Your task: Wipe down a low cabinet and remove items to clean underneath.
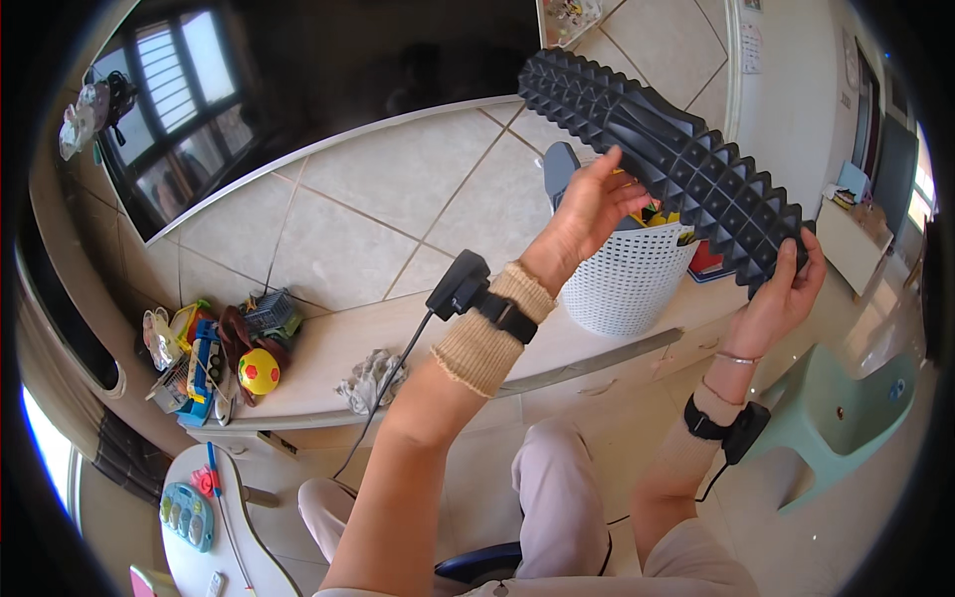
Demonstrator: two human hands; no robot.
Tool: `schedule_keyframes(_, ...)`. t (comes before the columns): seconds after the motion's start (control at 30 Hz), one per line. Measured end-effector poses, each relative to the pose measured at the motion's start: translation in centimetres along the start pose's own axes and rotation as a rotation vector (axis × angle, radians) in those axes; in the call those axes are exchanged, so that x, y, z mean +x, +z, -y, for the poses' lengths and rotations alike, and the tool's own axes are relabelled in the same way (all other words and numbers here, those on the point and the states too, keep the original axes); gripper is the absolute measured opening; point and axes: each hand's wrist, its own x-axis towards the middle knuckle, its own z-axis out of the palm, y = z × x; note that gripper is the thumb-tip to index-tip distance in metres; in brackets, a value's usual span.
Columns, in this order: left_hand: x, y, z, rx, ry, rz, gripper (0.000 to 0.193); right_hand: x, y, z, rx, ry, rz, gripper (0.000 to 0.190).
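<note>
A long black studded foam roller (671, 157) is raised at a slant above a white perforated plastic basket (627, 280), which holds yellow and other items. My right hand (791, 283) grips the roller's lower right end between thumb and fingers. Near the middle of its underside is my left hand (597, 194), thumb up against the roller and fingers spread partly behind it; how firmly it holds is hard to tell. A grey flat rounded thing (559, 168) stands up at the basket's left edge. The roller hides part of the basket's top.
Toys with a yellow ball (259, 371) lie at the left of the long cabinet (477, 369), and a crumpled grey cloth (369, 380) nearer its middle. A television (373, 60) hangs behind. A green plastic chair (843, 425) stands right; a small white table (224, 522) stands lower left.
</note>
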Motion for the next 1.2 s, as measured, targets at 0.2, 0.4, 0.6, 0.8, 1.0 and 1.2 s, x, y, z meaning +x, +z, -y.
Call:
schedule_keyframes(0.2,-2.5,-3.8,-1.6,0.584,0.103,-0.032,0.063,5.1,1.6,-6.4,-0.115,-0.116,0.093,0.021)
schedule_keyframes(0.4,-8.9,-13.0,-7.8,0.692,0.094,-0.342,0.037,12.0,3.0,-17.2,-0.108,0.187,0.167,0.026)
schedule_keyframes(0.6,-18.7,-24.1,-10.5,0.903,-0.217,-0.628,0.032,16.9,3.1,-26.1,-1.026,-0.002,0.482,0.065)
schedule_keyframes(0.8,-31.2,-37.2,-7.4,1.969,-0.583,-0.594,0.054,14.8,4.1,-25.3,-1.343,-0.005,0.619,0.069)
schedule_keyframes(1.0,-38.7,-38.5,-8.7,2.090,-0.801,-0.410,0.058,17.4,4.3,-29.7,-1.316,-0.116,0.656,0.064)
schedule_keyframes(1.2,-42.3,-36.3,-14.8,2.316,-0.935,-0.430,0.047,23.6,0.2,-35.4,-1.093,-0.227,0.580,0.061)
